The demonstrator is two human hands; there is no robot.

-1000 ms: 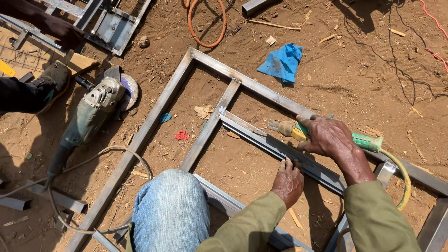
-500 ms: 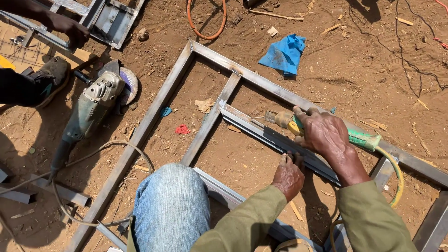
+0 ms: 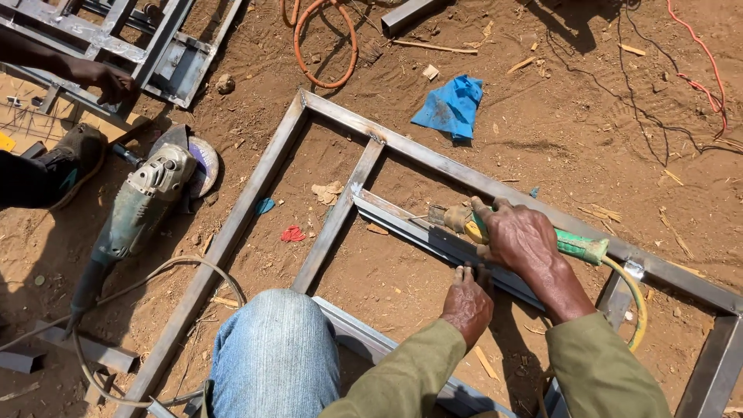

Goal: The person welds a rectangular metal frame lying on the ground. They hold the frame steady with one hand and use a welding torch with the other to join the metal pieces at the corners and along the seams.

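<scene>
Bare reddish-brown dirt ground (image 3: 588, 131) serves as the work surface, outdoors in strong sun, strewn with wood splinters, thin dark wires and a red cable (image 3: 708, 66) at the upper right. An orange hose loop (image 3: 329, 54) lies at the top, a crumpled blue cloth (image 3: 451, 107) just beyond the frame's far rail, and a grey-green angle grinder (image 3: 135, 213) with its round disc rests on the dirt to the left, its cable curling toward the knee in faded blue jeans (image 3: 275, 356). At the upper left another person's hand (image 3: 104, 81) rests on a second grey metal frame (image 3: 147, 39), with a dark shoe (image 3: 70, 159) below it.

Across the middle lies a large rectangular frame of grey steel tube (image 3: 255, 201), flat on the ground, with a cross bar and a loose grey steel angle bar (image 3: 433, 236) laid slantwise inside it. The right hand (image 3: 522, 236) is closed around a welding electrode holder with green and yellow handle (image 3: 576, 246), its dull tip at the angle bar and its yellow-green cable (image 3: 635, 298) curving down past the wrist. The left hand (image 3: 467, 303) lies just below, fingers flat and pressed down on the same angle bar, not wrapped around it. Both sleeves are olive green
</scene>
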